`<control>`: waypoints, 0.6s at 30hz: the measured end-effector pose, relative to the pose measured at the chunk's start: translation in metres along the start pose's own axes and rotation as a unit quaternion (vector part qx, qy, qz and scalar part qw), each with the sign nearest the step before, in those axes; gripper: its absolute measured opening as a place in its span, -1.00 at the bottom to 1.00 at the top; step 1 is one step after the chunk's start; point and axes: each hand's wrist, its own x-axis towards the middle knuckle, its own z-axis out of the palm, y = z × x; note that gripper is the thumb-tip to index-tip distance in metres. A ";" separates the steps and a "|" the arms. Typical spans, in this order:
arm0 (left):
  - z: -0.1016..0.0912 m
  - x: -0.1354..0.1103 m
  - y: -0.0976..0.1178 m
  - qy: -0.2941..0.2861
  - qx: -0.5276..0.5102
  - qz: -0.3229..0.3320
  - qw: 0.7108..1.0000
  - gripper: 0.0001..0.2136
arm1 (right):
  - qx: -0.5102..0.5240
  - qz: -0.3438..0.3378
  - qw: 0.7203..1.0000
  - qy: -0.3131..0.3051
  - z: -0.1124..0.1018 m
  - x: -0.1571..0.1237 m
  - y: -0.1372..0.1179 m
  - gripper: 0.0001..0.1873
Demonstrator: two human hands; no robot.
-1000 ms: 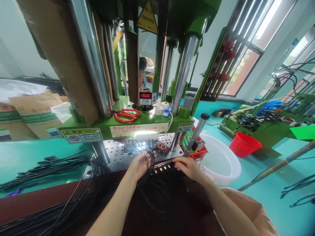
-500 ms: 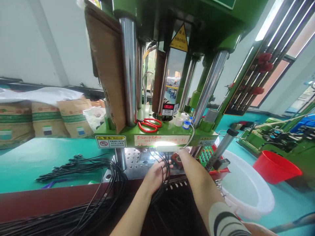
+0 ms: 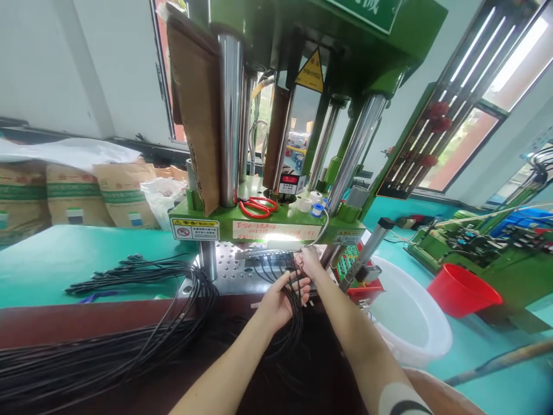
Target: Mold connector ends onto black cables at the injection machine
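Left hand: the left hand (image 3: 283,297) is palm up, its fingers curled loosely around a hanging bunch of black cables (image 3: 296,320).
Right hand: the right hand (image 3: 309,263) reaches in below the lamp (image 3: 279,245), fingers at the right end of a metal bar (image 3: 268,253); they are partly hidden, so I cannot tell whether they are closed on it.
Black cables: they run from the bar, over the left hand and down in front of the machine (image 3: 228,229); likely light singly, limp and springy, apt to tangle or swing. Best gathered loosely in a curled palm, with slack towards the bar so that their ends are not tugged.
Metal bar: level under the lamp, above the plate with holes (image 3: 228,282); probably rigid, smooth and the heavier part, so best held by its ends, clear of the cables.
Other bundle: more cables (image 3: 133,274) lie on the green surface (image 3: 34,259) to the left; bunched, they would probably drag with some weight.
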 end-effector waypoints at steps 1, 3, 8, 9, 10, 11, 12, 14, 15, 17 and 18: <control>0.002 -0.002 -0.007 0.016 0.002 -0.010 1.000 -0.80 | 0.003 0.003 1.000 0.010 -0.004 -0.008 0.002 -0.77; 0.003 -0.008 -0.020 0.032 0.001 -0.021 0.999 -0.84 | 0.008 0.003 1.000 0.028 -0.010 -0.025 0.002 -0.79; 0.006 -0.028 -0.027 0.027 -0.030 -0.021 0.999 -0.84 | 0.020 0.003 0.998 0.058 -0.010 -0.052 -0.003 -0.84; 0.009 -0.033 -0.025 0.029 -0.034 -0.020 0.999 -0.83 | 0.023 0.004 0.998 0.061 -0.007 -0.053 -0.003 -0.85; 0.011 -0.040 -0.023 0.031 -0.034 -0.022 0.999 -0.82 | 0.027 0.005 0.998 0.064 -0.005 -0.054 -0.003 -0.86; 0.014 -0.049 -0.022 0.031 -0.030 -0.025 0.999 -0.81 | 0.032 0.007 0.997 0.067 -0.003 -0.053 -0.003 -0.87; 0.015 -0.058 -0.023 0.030 -0.018 -0.028 0.999 -0.80 | 0.036 0.009 0.997 0.071 -0.002 -0.052 -0.002 -0.87; 0.015 -0.079 -0.030 0.023 0.026 -0.036 0.999 -0.81 | 0.044 0.011 0.996 0.077 -0.003 -0.049 -0.003 -0.85; 0.013 -0.090 -0.035 0.017 0.052 -0.040 0.998 -0.82 | 0.046 0.011 0.996 0.079 -0.005 -0.047 -0.003 -0.84; 0.007 -0.112 -0.042 0.002 0.097 -0.050 0.994 -0.83 | 0.049 0.009 0.996 0.079 -0.011 -0.046 -0.005 -0.82; 0.003 -0.122 -0.041 -0.007 0.111 -0.053 0.992 -0.84 | 0.048 0.008 0.996 0.079 -0.015 -0.045 -0.005 -0.81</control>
